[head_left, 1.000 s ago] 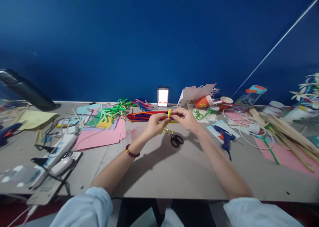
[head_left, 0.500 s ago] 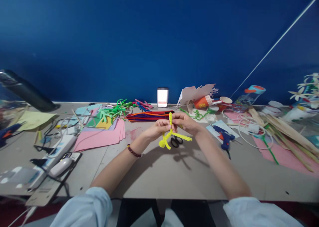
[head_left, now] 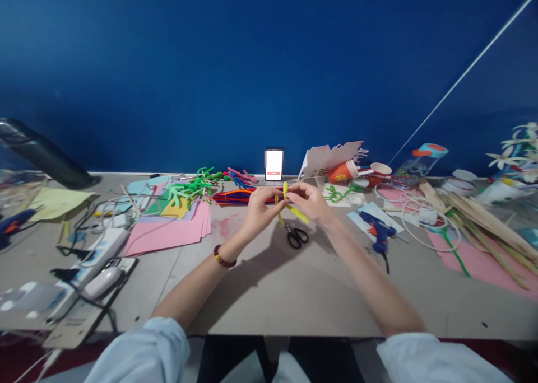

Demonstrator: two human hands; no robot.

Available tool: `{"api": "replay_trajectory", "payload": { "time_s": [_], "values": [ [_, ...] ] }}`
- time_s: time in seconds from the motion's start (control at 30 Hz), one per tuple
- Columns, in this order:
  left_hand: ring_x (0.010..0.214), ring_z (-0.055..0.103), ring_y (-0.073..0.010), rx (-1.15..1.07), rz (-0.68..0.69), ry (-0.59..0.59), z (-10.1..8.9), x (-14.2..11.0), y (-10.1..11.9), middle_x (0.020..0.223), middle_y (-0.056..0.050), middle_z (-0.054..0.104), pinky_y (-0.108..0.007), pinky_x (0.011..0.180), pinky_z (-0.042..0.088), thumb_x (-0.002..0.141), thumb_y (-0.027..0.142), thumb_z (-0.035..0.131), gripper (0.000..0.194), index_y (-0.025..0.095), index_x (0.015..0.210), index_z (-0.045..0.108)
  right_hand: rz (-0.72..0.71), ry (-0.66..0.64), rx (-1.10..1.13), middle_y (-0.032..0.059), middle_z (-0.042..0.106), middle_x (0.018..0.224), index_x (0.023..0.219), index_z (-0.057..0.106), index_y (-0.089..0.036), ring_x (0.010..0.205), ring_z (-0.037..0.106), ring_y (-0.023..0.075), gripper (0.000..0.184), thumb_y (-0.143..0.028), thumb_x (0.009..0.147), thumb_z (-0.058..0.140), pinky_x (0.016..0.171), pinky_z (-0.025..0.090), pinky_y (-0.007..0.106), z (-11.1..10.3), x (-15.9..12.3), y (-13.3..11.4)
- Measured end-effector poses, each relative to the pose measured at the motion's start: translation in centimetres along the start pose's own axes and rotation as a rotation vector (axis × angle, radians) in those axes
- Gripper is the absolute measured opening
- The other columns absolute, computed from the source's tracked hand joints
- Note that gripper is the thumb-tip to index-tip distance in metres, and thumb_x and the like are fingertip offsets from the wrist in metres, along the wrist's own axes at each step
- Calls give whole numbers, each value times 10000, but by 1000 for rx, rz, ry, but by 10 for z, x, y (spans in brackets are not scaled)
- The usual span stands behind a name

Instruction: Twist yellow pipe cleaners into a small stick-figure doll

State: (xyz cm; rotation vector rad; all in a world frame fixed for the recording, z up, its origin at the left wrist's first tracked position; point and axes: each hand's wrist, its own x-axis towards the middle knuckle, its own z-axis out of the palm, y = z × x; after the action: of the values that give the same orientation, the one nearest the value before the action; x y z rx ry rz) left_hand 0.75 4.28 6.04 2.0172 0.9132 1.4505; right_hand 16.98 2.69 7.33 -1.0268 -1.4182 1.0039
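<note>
Over the middle of the table, a yellow pipe cleaner figure [head_left: 285,190] is pinched between my two hands. My left hand [head_left: 264,208] grips it from the left, hiding part of it behind the fingers. On the other side, the fingers of my right hand [head_left: 310,202] close on it near its upright top. A yellow strand sticks out down to the right, and a shorter one hangs below the fingers. Black-handled scissors [head_left: 297,237] lie on the table just beneath. Behind my hands is a bundle of red, orange and purple pipe cleaners [head_left: 229,197].
Pink paper sheets [head_left: 168,234] and green pipe cleaners [head_left: 191,188] lie to the left, beside a white power strip [head_left: 94,265]. A lit phone [head_left: 274,164] stands against the blue wall. Rightward are a blue glue gun [head_left: 380,232], orange paper cups [head_left: 342,172] and a coiled white cable [head_left: 420,220].
Both hands have shifted slightly with the yellow figure, and the left hand has turned to cover more of it. Its lower strands are now mostly hidden, and the scissors show more fully.
</note>
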Motion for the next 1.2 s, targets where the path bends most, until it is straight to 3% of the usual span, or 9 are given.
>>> {"api": "replay_trajectory", "payload": {
  "time_s": [0.17,0.37,0.53,0.7,1.0,1.2],
  "values": [
    [855,615,-213,138,92,-10,1,-3,1,820,-56,727,-370,807,436,847,301,638,146,202,750,684,-3,79,5,23,674,787,790,646,-194,736,624,165,247,-414,697,709,695,511,311,10,-1,2],
    [938,602,-221,244,33,-17,5,-7,3,883,-55,712,-408,906,371,903,275,531,167,197,836,662,-6,-14,51,38,709,881,868,692,-205,817,659,185,285,-435,704,730,795,539,358,3,1,4],
    [723,604,-174,-212,-157,-195,7,-5,3,763,-58,668,-298,684,450,876,448,549,312,163,779,632,9,-93,-41,41,722,881,879,715,-197,785,660,174,290,-422,699,753,763,532,333,-13,5,1],
    [661,596,-138,-644,-402,-415,5,-5,6,752,-53,648,-260,633,461,769,537,674,405,133,779,638,120,-271,53,21,711,726,816,704,-182,701,662,162,262,-404,695,772,715,525,316,-26,3,-13],
    [738,616,-155,-877,-466,-529,3,-6,10,761,-65,657,-290,745,491,715,484,757,361,134,736,670,185,-458,264,8,692,637,772,650,-171,549,622,128,229,-373,743,754,594,514,279,-22,1,-9],
    [726,627,-147,-902,-544,-475,6,-7,4,769,-60,677,-267,718,488,697,477,774,370,126,768,682,233,-381,287,-14,661,593,779,640,-171,532,614,122,262,-383,704,774,586,507,268,-20,3,-2]
  ]
}}
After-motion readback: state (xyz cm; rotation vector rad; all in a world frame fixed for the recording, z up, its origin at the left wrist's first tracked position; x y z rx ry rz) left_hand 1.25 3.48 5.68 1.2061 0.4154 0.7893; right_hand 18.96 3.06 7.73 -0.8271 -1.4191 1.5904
